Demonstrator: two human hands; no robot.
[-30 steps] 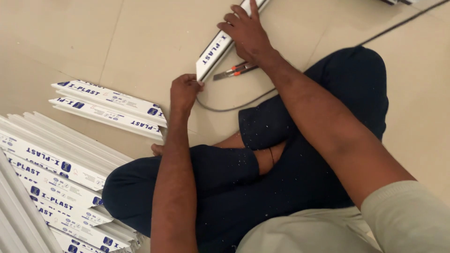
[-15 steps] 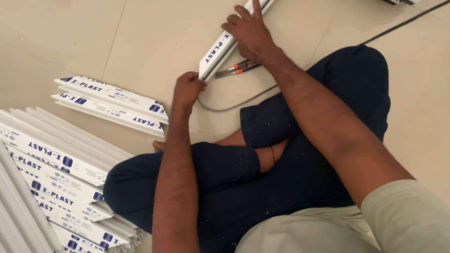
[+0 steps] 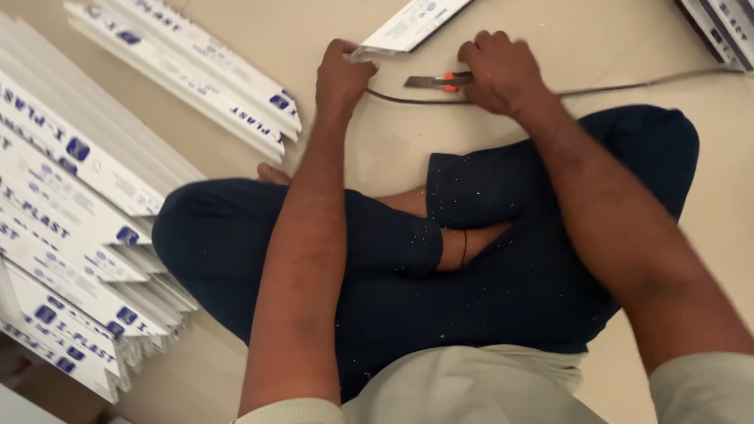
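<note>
— Starting from the crossed legs (image 3: 408, 259) in dark trousers: what lies closest to them?

— Just left of the legs, a fanned stack of white strips (image 3: 71, 228) with blue print lies on the floor (image 3: 251, 23). Beyond the stack, further from the legs, lie two more strips (image 3: 188, 78), side by side.

— And the hands?

— Both are past the knees. The left hand (image 3: 342, 78) is curled closed, pinching the near end of a white strip (image 3: 408, 27) that runs up out of view. The right hand (image 3: 503, 71) is closed around a utility knife (image 3: 436, 80) with an orange slider, blade end pointing toward the left hand.

— Anything else beyond the legs?

— A dark cable (image 3: 628, 82) crosses the floor under the knife. More strips (image 3: 719, 27) lie at the far right.
</note>
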